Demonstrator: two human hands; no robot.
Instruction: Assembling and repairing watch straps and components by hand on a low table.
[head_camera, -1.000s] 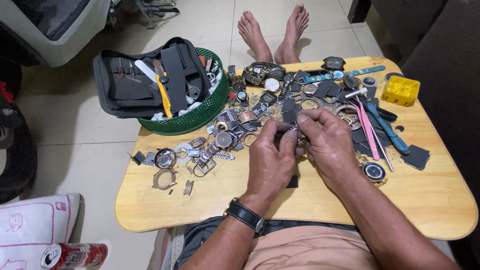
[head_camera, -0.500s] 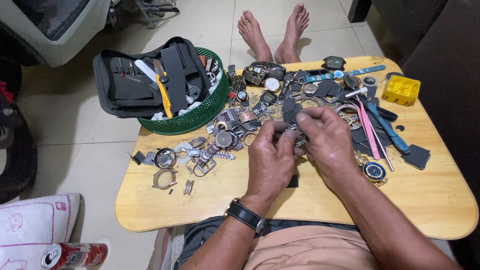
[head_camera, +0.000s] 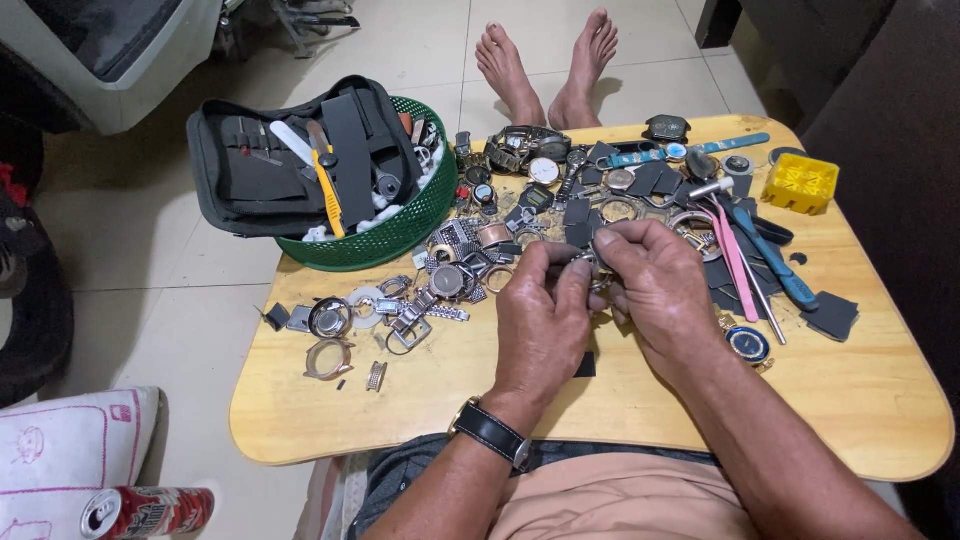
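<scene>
My left hand (head_camera: 545, 320) and my right hand (head_camera: 655, 285) meet over the middle of a low wooden table (head_camera: 420, 420). Together their fingertips pinch a small metal watch part (head_camera: 590, 265), mostly hidden by the fingers. A black wristwatch (head_camera: 490, 432) is strapped on my left wrist. Just beyond the hands lies a heap of watch cases, bracelets and straps (head_camera: 480, 250). A blue-dialled watch (head_camera: 748, 343) rests right of my right hand.
A green basket (head_camera: 400, 235) holding a black tool pouch (head_camera: 270, 160) stands at the table's far left. A yellow box (head_camera: 800, 183) and pink and blue hand tools (head_camera: 745, 260) lie at the right. My bare feet (head_camera: 550, 60) stretch beyond. A can (head_camera: 145, 512) lies on the floor.
</scene>
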